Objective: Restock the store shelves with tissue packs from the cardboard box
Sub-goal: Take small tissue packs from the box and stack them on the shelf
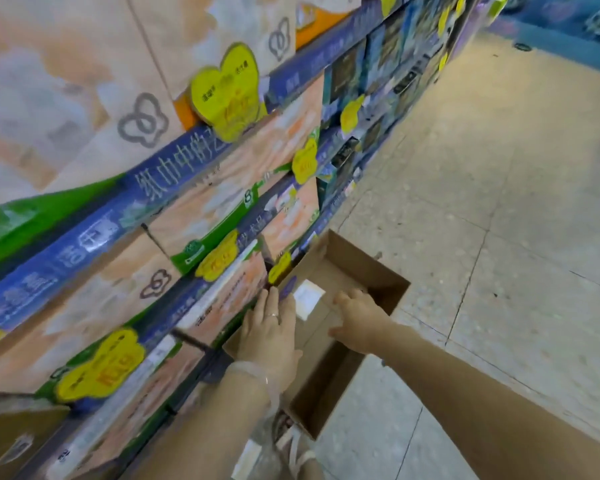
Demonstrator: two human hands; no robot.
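Nearest to us, our two bare forearms reach forward and down over the speckled grey tiled floor [499, 237]. A sandalled foot shows at the bottom edge, just beside the near corner of the open brown cardboard box [371, 268], which sits on the floor right against the foot of the shelving.

Our left hand [274, 327], with a thin ring on one finger, lies stretched out with straight fingers over the box's shelf-side edge; its grip is open and holds nothing, the fingertips near a small purple label on the inner flap. Our right hand [359, 318] hovers over the mouth of the box with fingers loosely spread, its grip also open and holding nothing. Inside the box we see bare cardboard and a white paper label [307, 299] on the inner flap; no packs show in the part we can see.

Just left of the box, peach-and-white plastic-wrapped tissue packs [229, 292] fill the lowest shelf, with more rows of them on the shelves above. Blue shelf-edge strips [160, 174] with white characters run along each level, carrying yellow cloud-shaped price tags [227, 91].

Farther along the aisle stand darker blue packs, blurred, and the floor stretches away to the right.
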